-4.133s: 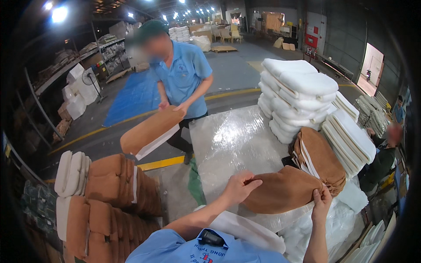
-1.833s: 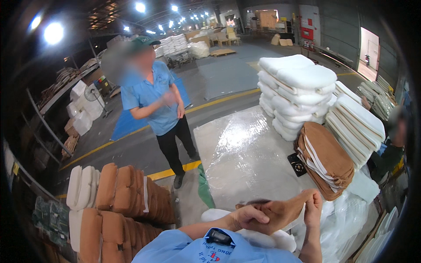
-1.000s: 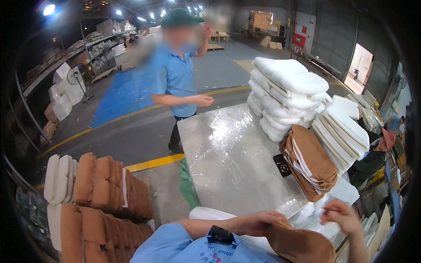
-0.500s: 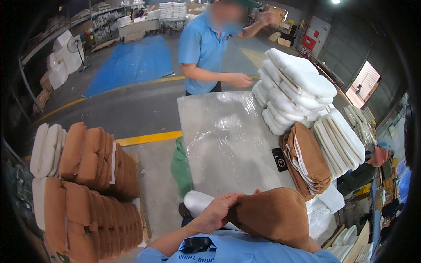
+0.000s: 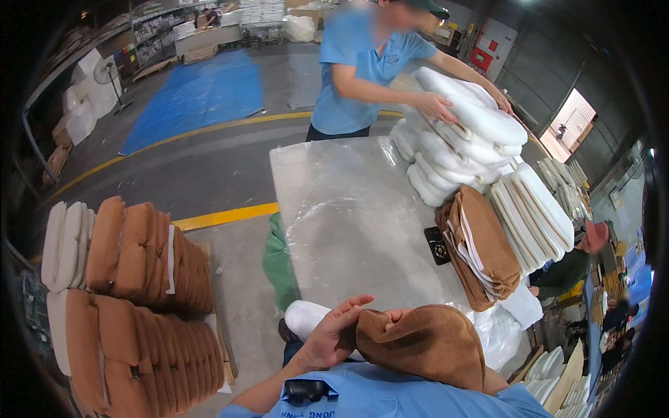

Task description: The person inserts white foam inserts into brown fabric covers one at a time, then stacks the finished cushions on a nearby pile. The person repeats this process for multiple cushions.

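Brown cloth cover (image 5: 432,352) lay bunched against the wearer's blue shirt (image 5: 369,397), just off the near edge of the film-wrapped table (image 5: 348,240); held that close, perhaps, so the body could prop its loose cloth. Left hand (image 5: 330,339) stood at the cover's left edge, fingers stretched out; whether it gripped, I could not tell. Right hand (image 5: 397,315) mostly hidden by the cloth, a bit of skin showing at the upper fold; its hold could not be read.

White roll (image 5: 304,318) beside the left wrist. Brown pile (image 5: 491,240) on the table's right side, probably kept there for easy reach; black flat object (image 5: 437,245) just beside it. Co-worker's hands (image 5: 435,107) on the white stack (image 5: 468,150), seemingly steadying its top. Brown cushions (image 5: 150,348), left, stood on edge, packed tight, likely bracing one another.
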Demonstrator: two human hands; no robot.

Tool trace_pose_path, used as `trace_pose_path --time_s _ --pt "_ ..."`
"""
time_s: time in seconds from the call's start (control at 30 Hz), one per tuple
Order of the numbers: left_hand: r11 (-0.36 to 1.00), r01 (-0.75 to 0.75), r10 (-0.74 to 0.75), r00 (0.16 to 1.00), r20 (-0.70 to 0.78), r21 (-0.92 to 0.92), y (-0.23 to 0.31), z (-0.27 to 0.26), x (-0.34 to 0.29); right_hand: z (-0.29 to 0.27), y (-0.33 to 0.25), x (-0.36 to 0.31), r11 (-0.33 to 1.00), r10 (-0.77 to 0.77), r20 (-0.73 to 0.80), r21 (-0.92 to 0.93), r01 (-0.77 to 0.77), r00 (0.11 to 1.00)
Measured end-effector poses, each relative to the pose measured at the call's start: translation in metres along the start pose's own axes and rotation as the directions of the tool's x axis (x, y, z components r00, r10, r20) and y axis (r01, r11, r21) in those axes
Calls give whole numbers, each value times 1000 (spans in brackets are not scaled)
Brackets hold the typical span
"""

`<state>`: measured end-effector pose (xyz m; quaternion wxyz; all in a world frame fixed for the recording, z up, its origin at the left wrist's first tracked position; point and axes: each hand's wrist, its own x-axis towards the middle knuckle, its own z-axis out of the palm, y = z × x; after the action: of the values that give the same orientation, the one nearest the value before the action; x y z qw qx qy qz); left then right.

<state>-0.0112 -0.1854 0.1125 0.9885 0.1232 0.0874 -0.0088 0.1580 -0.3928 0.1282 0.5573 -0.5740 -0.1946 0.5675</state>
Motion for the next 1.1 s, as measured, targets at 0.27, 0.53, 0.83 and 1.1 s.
trace_pose_path --time_s 0.27,0.53,0.83,1.1 --pt "991 49 -30 988 154 -126 -16 6 -10 9 -20 3 998 43 41 37 -44 998" --pt "969 -8 -2 999 39 248 -35 -40 -13 21 -38 23 995 86 116 46 -92 989" --pt "973 -219 216 975 -50 -75 -40 -42 -33 36 -59 45 979 195 185 26 -203 963" --pt "959 -279 261 938 -228 -51 -45 -64 -63 72 -57 94 896 429 321 -33 -442 845"
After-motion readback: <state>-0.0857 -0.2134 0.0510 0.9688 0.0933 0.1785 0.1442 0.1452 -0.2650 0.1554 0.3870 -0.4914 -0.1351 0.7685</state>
